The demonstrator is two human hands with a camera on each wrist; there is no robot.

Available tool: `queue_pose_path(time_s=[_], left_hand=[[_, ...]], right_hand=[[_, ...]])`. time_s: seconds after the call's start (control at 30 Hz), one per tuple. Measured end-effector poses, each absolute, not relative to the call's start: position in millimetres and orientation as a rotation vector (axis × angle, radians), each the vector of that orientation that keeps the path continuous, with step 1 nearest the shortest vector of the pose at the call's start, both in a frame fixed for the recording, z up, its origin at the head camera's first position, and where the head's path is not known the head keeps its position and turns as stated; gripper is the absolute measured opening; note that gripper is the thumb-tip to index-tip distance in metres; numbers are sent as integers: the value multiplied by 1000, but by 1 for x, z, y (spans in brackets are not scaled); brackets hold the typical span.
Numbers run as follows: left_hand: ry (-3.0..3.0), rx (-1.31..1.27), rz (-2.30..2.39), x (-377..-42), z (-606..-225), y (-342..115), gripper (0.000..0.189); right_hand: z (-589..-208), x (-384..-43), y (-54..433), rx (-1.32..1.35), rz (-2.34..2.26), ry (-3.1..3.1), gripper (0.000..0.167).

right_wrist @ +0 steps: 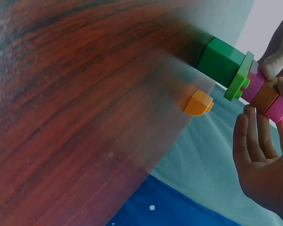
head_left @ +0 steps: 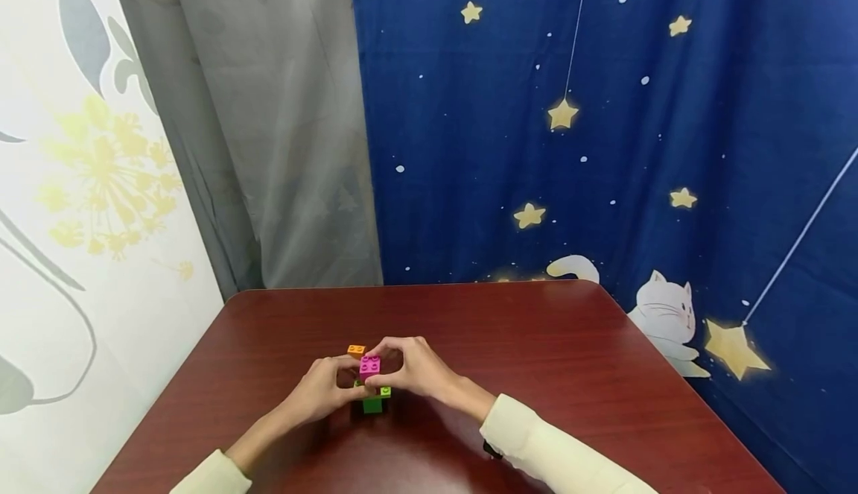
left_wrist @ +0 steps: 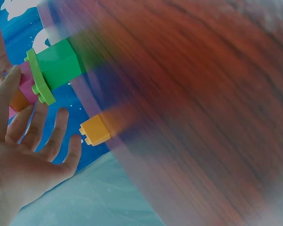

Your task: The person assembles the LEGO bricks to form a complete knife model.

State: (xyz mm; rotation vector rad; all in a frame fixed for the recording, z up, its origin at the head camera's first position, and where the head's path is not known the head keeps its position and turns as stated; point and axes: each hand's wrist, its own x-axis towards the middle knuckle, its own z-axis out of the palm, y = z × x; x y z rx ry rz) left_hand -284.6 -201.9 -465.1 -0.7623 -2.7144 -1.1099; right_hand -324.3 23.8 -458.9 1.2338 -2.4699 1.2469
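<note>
A stack of toy building bricks stands on the table: a green block (right_wrist: 221,61) at the bottom, a lime green plate (left_wrist: 39,77), a magenta brick (right_wrist: 254,85), an orange brick (right_wrist: 264,96) and a pink brick (head_left: 370,366) on top. My left hand (head_left: 320,390) grips the upper stack from the left, thumb and fingers on either side of it. From the right, my right hand (head_left: 415,367) pinches the pink top brick; its other fingers are spread in the right wrist view. Fingers partly hide the middle bricks.
A loose yellow-orange brick (left_wrist: 95,130) sits on the table just behind the stack. The dark red table (head_left: 509,345) reaches back to grey and blue curtains. A small black object (head_left: 492,450) shows partly beneath the right sleeve (head_left: 529,434).
</note>
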Motion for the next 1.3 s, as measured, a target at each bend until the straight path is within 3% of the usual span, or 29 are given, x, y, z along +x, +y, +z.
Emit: queue_pose_path(time_s=[0.27, 0.6, 1.3], left_hand=[[-2630, -686, -1039, -274, -465, -198, 50], [-2433, -717, -1093, -275, -469, -187, 26], [-2456, -723, -1227, -282, -465, -193, 30]], right_hand=[[-471, -326, 22, 1252, 1232, -2401, 39], [-475, -321, 26, 1166, 1395, -2426, 54], [-468, -326, 25, 1213, 1462, -2437, 49]])
